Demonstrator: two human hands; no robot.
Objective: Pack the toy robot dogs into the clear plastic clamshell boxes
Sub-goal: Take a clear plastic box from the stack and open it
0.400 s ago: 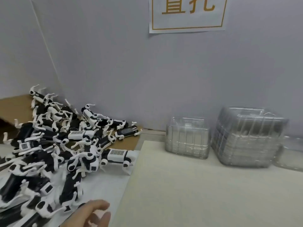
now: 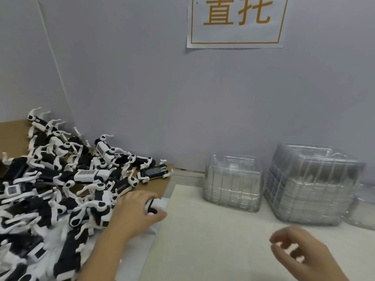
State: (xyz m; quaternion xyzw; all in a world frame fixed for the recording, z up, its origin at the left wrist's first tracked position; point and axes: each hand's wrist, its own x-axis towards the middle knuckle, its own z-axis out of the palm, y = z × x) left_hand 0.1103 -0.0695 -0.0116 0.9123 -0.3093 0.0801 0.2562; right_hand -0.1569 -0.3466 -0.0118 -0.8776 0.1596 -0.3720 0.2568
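Observation:
A big heap of black-and-white toy robot dogs (image 2: 60, 189) fills the left side. My left hand (image 2: 132, 213) reaches across the heap's right edge and grips one white toy robot dog (image 2: 155, 205) lying there, fingers over it and thumb under it. My right hand (image 2: 308, 258) hovers low on the right over the beige mat, blurred. Its fingers are curled round a small white-and-black thing that looks like another toy dog. Stacks of clear plastic clamshell boxes (image 2: 232, 183) (image 2: 310, 187) stand against the wall on the right.
Brown cardboard (image 2: 14, 134) lies under the far part of the heap. The beige mat (image 2: 213, 240) stretches in front of the stacks. More clear plastic (image 2: 363, 209) shows at the right edge. A paper sign (image 2: 235, 21) hangs on the grey wall.
My left hand has moved up from the bottom edge to the white dog at the heap's right edge and closed on it. My right hand has come into view.

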